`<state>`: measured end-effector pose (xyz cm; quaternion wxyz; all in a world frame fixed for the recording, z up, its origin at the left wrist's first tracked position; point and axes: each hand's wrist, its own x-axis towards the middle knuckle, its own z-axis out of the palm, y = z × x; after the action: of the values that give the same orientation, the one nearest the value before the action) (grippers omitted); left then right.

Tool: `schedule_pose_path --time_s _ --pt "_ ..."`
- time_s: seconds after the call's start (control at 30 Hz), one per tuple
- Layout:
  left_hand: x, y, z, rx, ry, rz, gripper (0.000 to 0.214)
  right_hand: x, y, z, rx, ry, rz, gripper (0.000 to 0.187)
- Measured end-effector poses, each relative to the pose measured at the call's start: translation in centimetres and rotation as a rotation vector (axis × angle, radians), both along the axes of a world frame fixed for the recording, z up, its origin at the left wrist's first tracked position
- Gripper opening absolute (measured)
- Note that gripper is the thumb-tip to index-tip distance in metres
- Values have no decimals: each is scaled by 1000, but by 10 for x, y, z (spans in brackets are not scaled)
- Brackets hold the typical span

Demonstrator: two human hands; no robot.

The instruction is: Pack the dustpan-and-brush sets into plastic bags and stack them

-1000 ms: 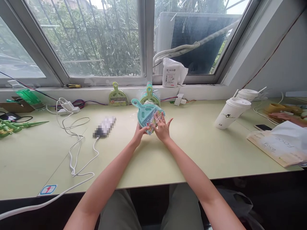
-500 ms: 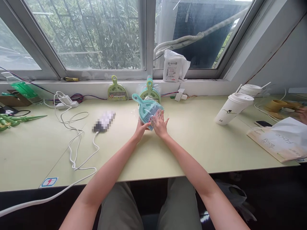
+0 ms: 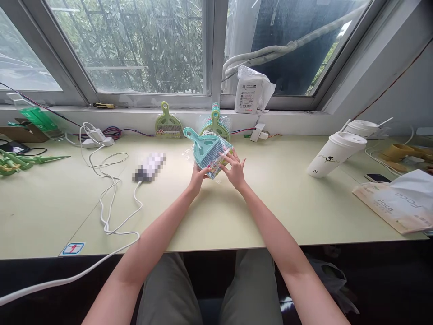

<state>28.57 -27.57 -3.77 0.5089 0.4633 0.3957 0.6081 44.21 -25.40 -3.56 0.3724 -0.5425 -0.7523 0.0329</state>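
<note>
A mint-green mini dustpan and brush set (image 3: pixel 207 148) in a clear plastic wrapper is tilted above the table, its handle pointing to the upper left. My left hand (image 3: pixel 198 179) grips its lower left corner, thumb on the front and fingers underneath. Against the lower right of the wrapper rest the fingertips of my right hand (image 3: pixel 236 171), its fingers spread apart. A printed label shows through the plastic between my hands. Behind stands a stack of similar wrapped sets (image 3: pixel 215 119) against the sill. Further left, a single green set (image 3: pixel 168 123) leans there.
White cables (image 3: pixel 110 203) trail across the left of the table beside a blurred device (image 3: pixel 149 167). Lidded paper cups (image 3: pixel 334 153) and a paper bag (image 3: pixel 395 201) stand and lie to the right. On the sill sits a white wrapped package (image 3: pixel 252 92). A bottle (image 3: pixel 39 117) lies far left.
My right hand has shifted slightly right across the wrapper, uncovering more of the printed label. The set has turned a little in my left hand. The whole view has shifted slightly.
</note>
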Motion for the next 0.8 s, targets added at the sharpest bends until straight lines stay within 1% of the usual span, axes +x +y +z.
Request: schedule_pose_path --time_s 0.1,0.2,0.37,0.5,0.6,0.8 --pt "0 0 0 5 -2 -2 63 -4 -6 -1 87 5 -47 36" --pt "-2 1 -1 17 -12 -6 63 -6 -9 -2 116 -23 -5 32" --pt "-4 1 -2 24 -16 -21 65 -5 -7 -5 87 -28 63 30" --pt "-5 1 0 16 -2 -34 67 -7 -4 -11 113 19 101 31" --pt "-4 0 1 11 15 -31 67 -11 -4 -13 113 12 101 33" --pt "-4 -1 0 14 10 -28 67 -17 -5 -15 55 -9 78 39"
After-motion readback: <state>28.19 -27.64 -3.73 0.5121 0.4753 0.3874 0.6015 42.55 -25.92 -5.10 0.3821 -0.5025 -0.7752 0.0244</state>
